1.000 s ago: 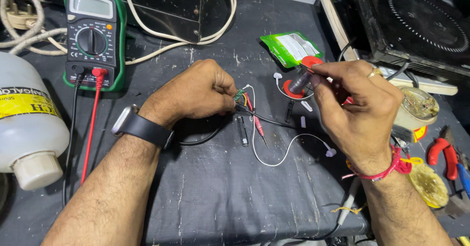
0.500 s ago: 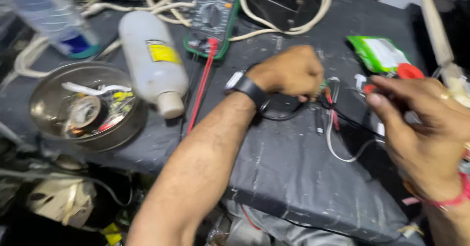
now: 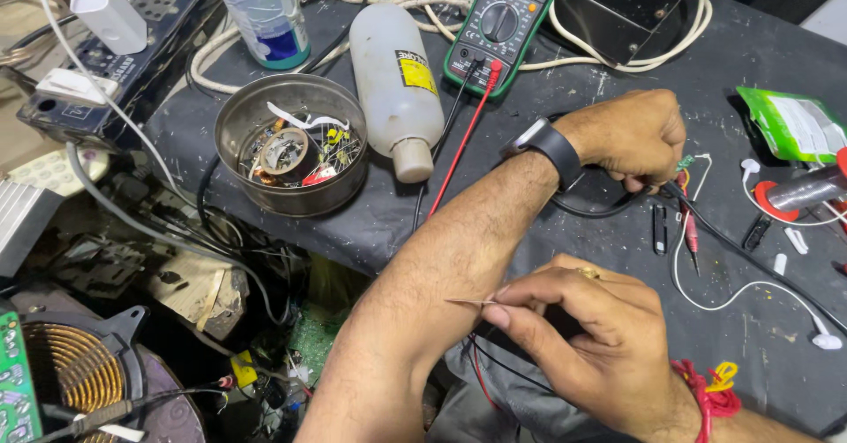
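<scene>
Two hands worked: left hand [image 3: 637, 134] clenched on wires [image 3: 684, 168], right hand [image 3: 582, 337] pinching a thin sliver [image 3: 469, 302] — one round tin [image 3: 291, 143] held small parts.

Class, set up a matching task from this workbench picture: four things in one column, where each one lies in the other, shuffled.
Things:
1. multimeter
2. white plastic bottle
3. round metal tin
4. green packet

Places:
A. lying on its side, mid-table
B. right edge of the table
C. far side, leads plugged in
D. near the left table edge, holding small parts

Pairs: 1-C, 2-A, 3-D, 4-B
</scene>
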